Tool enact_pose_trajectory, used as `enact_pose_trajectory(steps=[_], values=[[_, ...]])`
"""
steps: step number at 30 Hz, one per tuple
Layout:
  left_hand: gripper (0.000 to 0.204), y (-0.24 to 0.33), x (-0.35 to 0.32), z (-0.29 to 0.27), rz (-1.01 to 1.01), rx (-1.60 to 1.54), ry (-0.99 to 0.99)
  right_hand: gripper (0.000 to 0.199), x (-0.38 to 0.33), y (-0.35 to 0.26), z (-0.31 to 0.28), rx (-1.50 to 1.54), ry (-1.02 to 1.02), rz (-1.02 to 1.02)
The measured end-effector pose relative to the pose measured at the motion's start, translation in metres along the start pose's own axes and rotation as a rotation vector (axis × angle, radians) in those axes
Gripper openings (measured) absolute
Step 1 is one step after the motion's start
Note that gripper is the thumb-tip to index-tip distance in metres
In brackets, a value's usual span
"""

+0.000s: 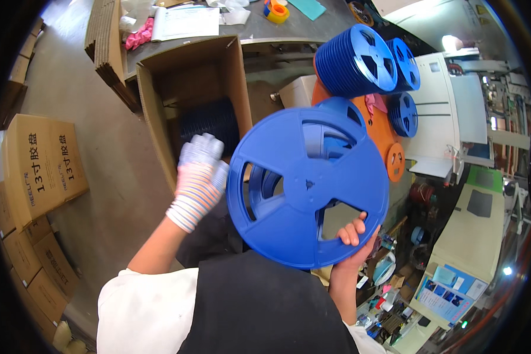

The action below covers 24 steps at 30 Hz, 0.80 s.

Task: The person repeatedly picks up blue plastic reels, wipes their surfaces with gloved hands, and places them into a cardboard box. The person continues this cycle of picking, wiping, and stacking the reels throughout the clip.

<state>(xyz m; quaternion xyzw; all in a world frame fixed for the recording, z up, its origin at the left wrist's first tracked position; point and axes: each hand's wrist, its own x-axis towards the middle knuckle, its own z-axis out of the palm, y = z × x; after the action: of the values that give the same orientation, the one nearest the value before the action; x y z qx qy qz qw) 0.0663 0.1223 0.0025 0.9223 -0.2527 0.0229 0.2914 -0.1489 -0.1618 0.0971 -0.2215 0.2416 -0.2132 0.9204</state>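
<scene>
My right hand (355, 236) is bare and grips a large blue plastic reel (308, 183), its fingers hooked through one of the cutouts near the rim. The reel faces me almost flat and hides part of what lies behind it. To its left, my left hand (199, 177), in a striped white glove, holds nothing and has its fingers stretched out with the thumb apart. That hand is at the near side of an open cardboard box (148, 112). Inside the box stands a row of dark reels (209, 124), partly in shadow.
Stacks of blue reels (354, 62) stand on an orange surface (379, 127) at the right. A dark worktable (251, 29) at the far side bears papers (186, 23) and tape rolls (275, 10). Closed cartons (47, 165) line the left. Machines (463, 230) fill the right side.
</scene>
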Motion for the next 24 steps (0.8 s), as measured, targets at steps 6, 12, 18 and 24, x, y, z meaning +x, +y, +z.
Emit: enact_pose_trajectory(steps=[6, 12, 18, 24], values=[[0.041, 0.016, 0.002, 0.014, -0.004, -0.316, 0.048, 0.055, 0.024, 0.009, 0.013, -0.064, -0.032, -0.013], [0.099, 0.091, 0.011, 0.025, -0.267, -0.748, -0.489, 0.076, 0.013, 0.048, 0.056, -0.602, -0.095, 0.123], [0.075, 0.039, -0.013, 0.011, -0.726, -2.282, -0.198, 0.073, 0.016, 0.038, 0.072, -0.920, -0.084, 0.034], [0.082, 0.013, -0.020, 0.002, -0.504, -2.853, -0.219, 0.057, 0.016, 0.039, 0.061, -0.942, 0.043, -0.037]])
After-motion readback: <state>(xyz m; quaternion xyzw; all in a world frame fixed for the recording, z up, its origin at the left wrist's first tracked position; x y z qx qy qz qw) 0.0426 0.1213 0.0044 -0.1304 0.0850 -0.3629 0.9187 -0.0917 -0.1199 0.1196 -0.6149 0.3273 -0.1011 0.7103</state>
